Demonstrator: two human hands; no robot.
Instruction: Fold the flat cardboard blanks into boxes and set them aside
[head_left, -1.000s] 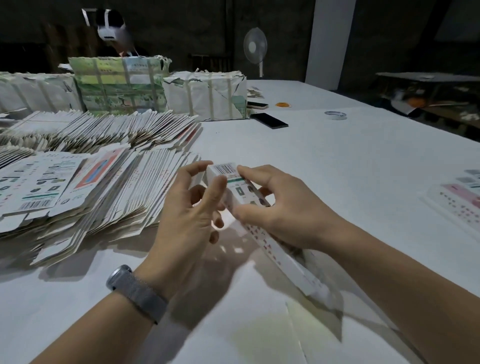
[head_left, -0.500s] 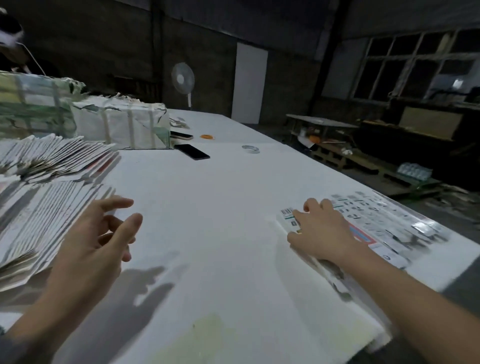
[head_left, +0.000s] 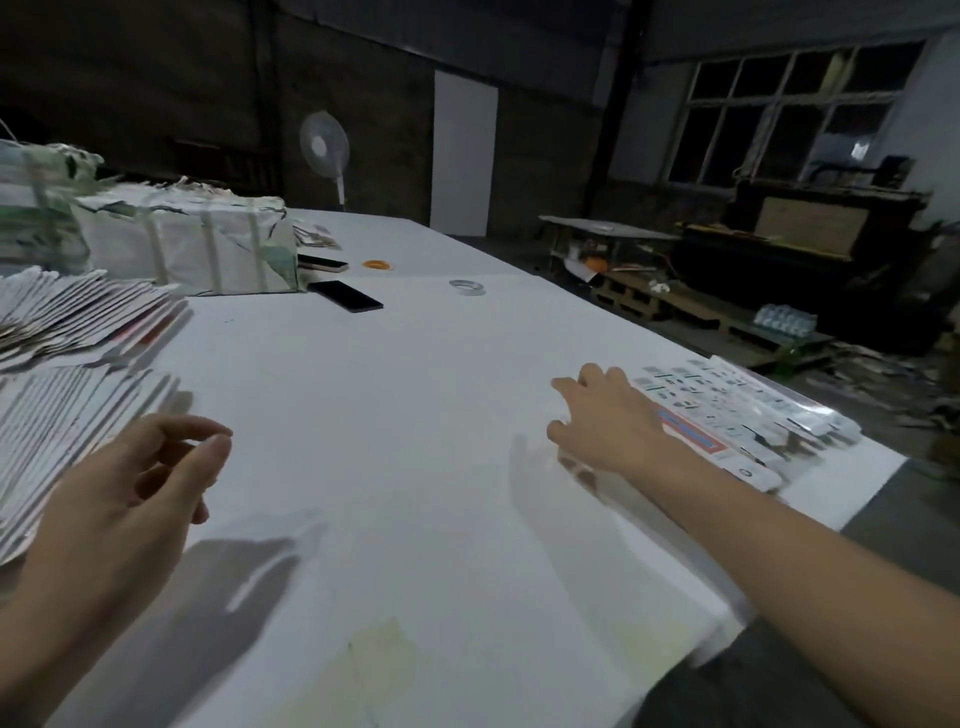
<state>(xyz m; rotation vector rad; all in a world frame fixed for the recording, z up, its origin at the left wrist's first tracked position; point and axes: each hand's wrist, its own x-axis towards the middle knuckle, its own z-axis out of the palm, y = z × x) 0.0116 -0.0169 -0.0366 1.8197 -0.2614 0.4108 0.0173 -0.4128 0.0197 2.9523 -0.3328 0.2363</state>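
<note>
Nearest to me, my left hand (head_left: 140, 483) hovers over the white table (head_left: 395, 426) at the lower left, fingers loosely curled with thumb and forefinger close together, holding nothing. It sits just beside the fanned stack of flat blanks (head_left: 67, 431) that spreads along the table's left edge. A second fanned stack (head_left: 78, 312) lies behind the first one.

My right hand (head_left: 605, 421) reaches out across to the right side of the table, fingers spread and relaxed, palm down. It is at the near edge of the row of folded boxes (head_left: 737, 415), which lie side by side near the table's right edge, printed faces up, with a red-and-blue panel showing close to my wrist. Motion blur keeps me from telling whether the fingers touch the nearest box or only hang over it; I see nothing gripped.

Farther out, near the middle of the table, a black phone (head_left: 345, 296) lies flat, with a roll of clear tape (head_left: 466, 287) to its right and a small orange ring (head_left: 378, 264) beyond. A strapped white bundle (head_left: 208, 244) stands at the left behind the stacks, and another phone (head_left: 322, 263) lies just beside it. Past the table's far end stands a pedestal fan (head_left: 324, 150).
</note>
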